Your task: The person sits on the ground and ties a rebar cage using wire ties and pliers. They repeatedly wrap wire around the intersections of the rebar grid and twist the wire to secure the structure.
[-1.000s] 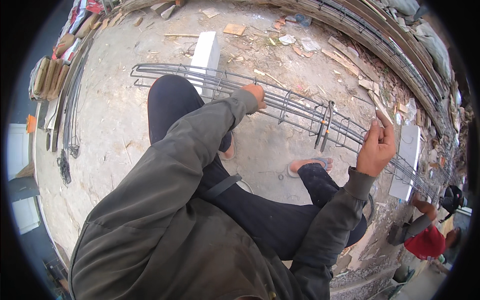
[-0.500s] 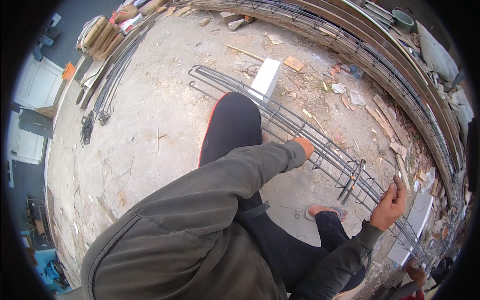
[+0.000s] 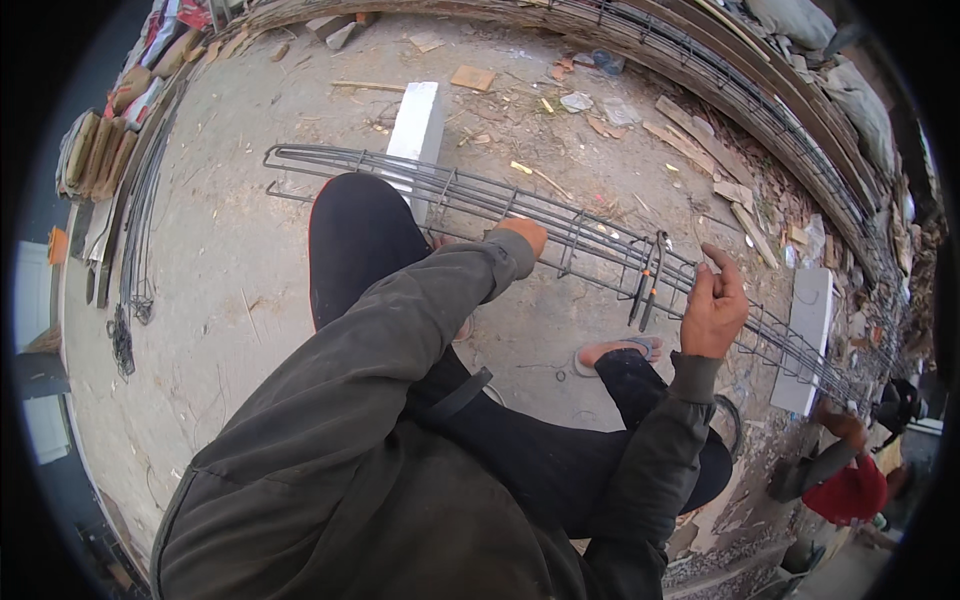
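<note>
A bundle of bars [image 3: 135,240] lies along the left edge of the dusty ground [image 3: 220,290], with stacked boards [image 3: 95,150] above it. Further right, a white block [image 3: 415,130] props up the near end of a long steel cage [image 3: 400,185], which runs across the ground toward the lower right and rests on a second white block [image 3: 808,335] at its far end. The left hand [image 3: 520,238] rests on the cage about midway along; its fingers are hidden behind the knuckles and the sleeve, so I cannot tell whether it grips a bar or just presses on it. Just to its right, a pair of pliers [image 3: 647,280] hangs from the cage bars. Beside them the right hand [image 3: 715,310] is held up over the cage, fingers loosely curled and the forefinger raised, holding nothing that shows. A sandalled foot [image 3: 615,352] stands on the ground below it. At the far right, another person in a red hat [image 3: 850,490] crouches near the cage's end.
</note>
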### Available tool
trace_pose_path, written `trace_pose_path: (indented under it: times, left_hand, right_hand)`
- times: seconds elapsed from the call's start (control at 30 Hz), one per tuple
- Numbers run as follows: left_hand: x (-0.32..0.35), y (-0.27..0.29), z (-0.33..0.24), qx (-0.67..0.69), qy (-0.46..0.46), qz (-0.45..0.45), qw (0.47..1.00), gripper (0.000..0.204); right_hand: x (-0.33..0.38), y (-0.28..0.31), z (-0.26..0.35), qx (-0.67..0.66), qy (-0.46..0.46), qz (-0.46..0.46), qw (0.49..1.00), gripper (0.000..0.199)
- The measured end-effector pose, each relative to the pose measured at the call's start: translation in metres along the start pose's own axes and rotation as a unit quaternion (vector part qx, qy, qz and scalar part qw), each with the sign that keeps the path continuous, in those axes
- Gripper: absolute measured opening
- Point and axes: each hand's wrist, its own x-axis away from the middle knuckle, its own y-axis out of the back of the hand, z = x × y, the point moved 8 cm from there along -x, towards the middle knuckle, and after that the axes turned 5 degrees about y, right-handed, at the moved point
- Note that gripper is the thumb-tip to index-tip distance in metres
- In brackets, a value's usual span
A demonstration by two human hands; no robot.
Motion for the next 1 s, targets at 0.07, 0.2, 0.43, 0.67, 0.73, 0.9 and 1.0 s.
trace_pose_path:
  times: [0.07,0.2,0.43,0.67,0.73,0.9,1.0]
  left_hand:
    - [-0.004,-0.001,-0.002,-0.010,0.007,-0.003,1.000,0.022]
    - [-0.008,-0.002,-0.008,-0.017,0.008,-0.013,1.000,0.020]
    - [-0.015,-0.008,0.011,-0.007,0.005,0.010,1.000,0.022]
    - [0.149,0.218,0.012,0.292,-0.175,-0.365,0.866,0.035]
    - [0.217,0.227,0.082,0.380,-0.118,-0.479,0.782,0.030]
    - [0.273,0.034,0.253,0.332,0.291,-0.397,0.805,0.068]
    - [0.269,-0.107,0.237,0.285,0.361,-0.283,0.841,0.112]
  right_hand:
    - [0.001,0.003,-0.004,0.015,-0.022,-0.003,1.000,0.024]
    - [0.000,0.014,-0.018,0.017,-0.026,-0.022,0.999,0.023]
    - [-0.002,0.005,-0.014,-0.006,-0.028,-0.011,1.000,0.022]
    - [0.003,0.046,-0.010,-0.040,-0.045,-0.042,0.997,0.029]
    - [0.003,0.052,-0.007,0.022,-0.022,-0.046,0.998,0.030]
    - [0.002,0.031,-0.028,0.066,-0.001,-0.036,0.997,0.029]
    - [0.009,-0.022,-0.064,0.058,-0.013,0.060,0.996,0.028]
